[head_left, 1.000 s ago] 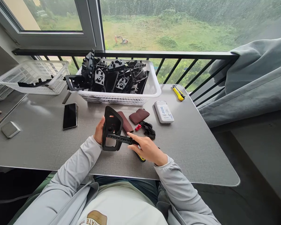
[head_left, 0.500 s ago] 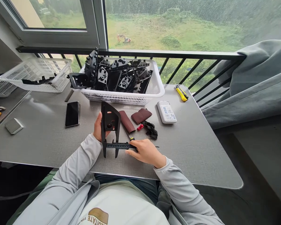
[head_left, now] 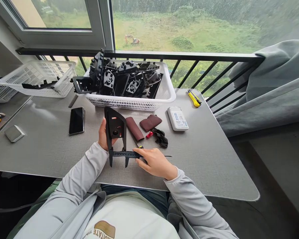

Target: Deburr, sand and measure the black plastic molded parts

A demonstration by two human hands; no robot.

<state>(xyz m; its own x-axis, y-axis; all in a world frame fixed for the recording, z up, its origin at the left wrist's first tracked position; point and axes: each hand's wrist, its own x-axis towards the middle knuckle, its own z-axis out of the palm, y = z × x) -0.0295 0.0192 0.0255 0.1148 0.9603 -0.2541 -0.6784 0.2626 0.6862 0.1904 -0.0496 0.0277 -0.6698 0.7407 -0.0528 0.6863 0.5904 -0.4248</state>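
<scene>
My left hand (head_left: 103, 135) is closed round the left side of a black plastic part (head_left: 115, 122), holding it upright above the table; most of its fingers are behind the part. In my right hand (head_left: 156, 162) is a dark vernier caliper (head_left: 122, 154), gripped at its slide. The caliper lies level across the lower end of the part, one jaw by each leg. I cannot tell whether both jaws touch. Beyond my hands lie a dark red rolled piece (head_left: 135, 128), a dark red folded piece (head_left: 150, 122), a small red object (head_left: 149, 135) and a crumpled black item (head_left: 160, 137).
A white basket (head_left: 122, 103) heaped with black plastic parts stands at the back. Another white basket (head_left: 64, 89) is at the left. On the table (head_left: 201, 159) lie a phone (head_left: 76, 121), a white box (head_left: 178, 119), a yellow utility knife (head_left: 194, 99) and a grey block (head_left: 14, 133).
The black part has shifted slightly left with my left hand. The caliper's jaws are a little further apart, the right one having moved right.
</scene>
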